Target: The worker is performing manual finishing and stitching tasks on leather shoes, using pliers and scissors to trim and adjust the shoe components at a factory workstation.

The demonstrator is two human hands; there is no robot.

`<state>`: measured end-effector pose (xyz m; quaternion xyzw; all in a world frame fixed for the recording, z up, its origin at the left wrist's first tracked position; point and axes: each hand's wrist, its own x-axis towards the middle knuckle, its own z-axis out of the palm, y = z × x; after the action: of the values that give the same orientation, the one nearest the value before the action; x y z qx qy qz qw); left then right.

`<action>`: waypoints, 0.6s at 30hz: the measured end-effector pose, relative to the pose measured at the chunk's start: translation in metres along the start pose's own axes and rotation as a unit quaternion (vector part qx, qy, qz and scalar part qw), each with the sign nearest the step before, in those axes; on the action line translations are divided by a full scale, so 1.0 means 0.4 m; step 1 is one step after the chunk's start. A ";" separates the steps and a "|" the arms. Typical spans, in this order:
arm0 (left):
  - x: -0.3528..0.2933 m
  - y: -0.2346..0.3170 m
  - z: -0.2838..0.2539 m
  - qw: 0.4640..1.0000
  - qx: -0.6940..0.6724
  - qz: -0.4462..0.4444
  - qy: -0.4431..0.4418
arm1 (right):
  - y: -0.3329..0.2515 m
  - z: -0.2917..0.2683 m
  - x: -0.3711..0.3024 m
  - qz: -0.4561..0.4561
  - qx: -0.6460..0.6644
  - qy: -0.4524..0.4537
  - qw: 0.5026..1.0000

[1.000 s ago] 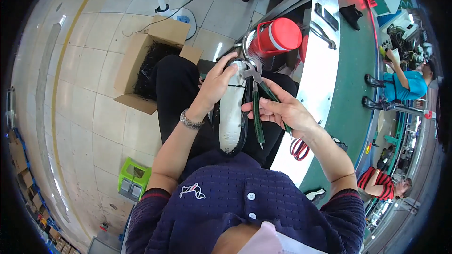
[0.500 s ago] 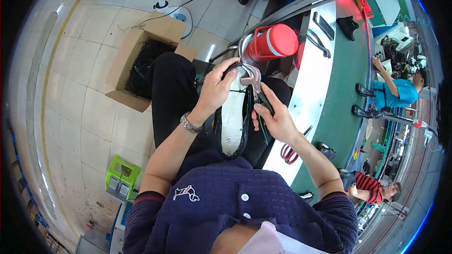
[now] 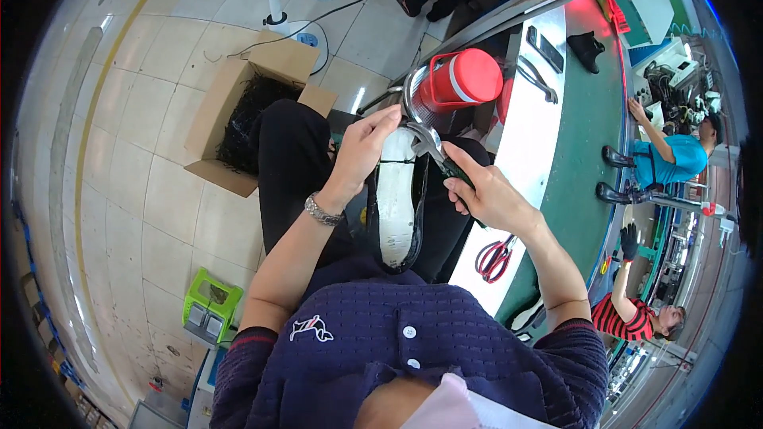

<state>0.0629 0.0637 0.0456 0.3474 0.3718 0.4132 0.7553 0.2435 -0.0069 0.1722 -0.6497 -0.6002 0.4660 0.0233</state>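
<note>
A black shoe (image 3: 396,210) lies sole side up across my lap, its pale bottom board showing inside a dark upper edge. My left hand (image 3: 362,152) is closed on the far end of the shoe, fingers at its rim. In my right hand (image 3: 497,197) is a pair of lasting pliers (image 3: 430,141) with dark handles. Their metal head meets the shoe's far right edge, close to my left fingertips. Whether the jaws grip the upper is too small to tell. A dark band crosses the board near that end.
On the white ledge to my right are red-handled scissors (image 3: 493,260), another pair of pliers (image 3: 537,79) and a phone (image 3: 545,49). The green belt (image 3: 548,183) carries a black shoe (image 3: 586,52). A red jug (image 3: 465,79) stands ahead, a cardboard box (image 3: 208,131) at left. Two co-workers are beyond the belt.
My right hand has turned the pliers so their handles slant further right. The shoe has shifted slightly toward me and right. The striped-shirt co-worker's gloved hand is now raised.
</note>
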 end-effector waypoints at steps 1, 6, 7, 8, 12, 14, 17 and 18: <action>0.001 -0.008 -0.006 0.999 0.011 -0.029 -0.007 | -0.001 0.000 -0.002 0.004 -0.005 0.001 1.000; 0.010 -0.027 -0.024 0.989 0.132 0.059 -0.008 | -0.041 -0.037 -0.013 -0.043 -0.093 -0.011 0.995; 0.013 -0.026 -0.028 0.981 0.168 0.092 -0.015 | -0.062 -0.036 -0.021 -0.079 -0.074 0.081 0.991; 0.015 -0.021 -0.036 0.990 0.127 0.050 -0.046 | -0.077 -0.027 -0.023 -0.115 -0.055 0.173 0.977; 0.018 -0.013 -0.039 0.985 0.137 0.055 -0.086 | 0.034 0.101 0.076 -0.058 -0.224 0.228 0.946; 0.016 -0.008 -0.055 0.986 0.122 0.056 -0.096 | 0.017 0.063 0.076 -0.097 -0.226 0.225 0.943; 0.020 0.006 -0.056 0.981 0.146 0.042 -0.124 | -0.039 0.005 0.037 -0.220 -0.175 0.269 0.921; 0.014 0.007 -0.053 0.981 0.145 0.041 -0.124 | -0.040 0.026 0.038 -0.219 -0.175 0.269 0.921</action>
<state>0.0458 0.0745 0.0361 0.5167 0.3167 0.3389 0.7196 0.2225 0.0041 0.1671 -0.5966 -0.7706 0.1445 0.1712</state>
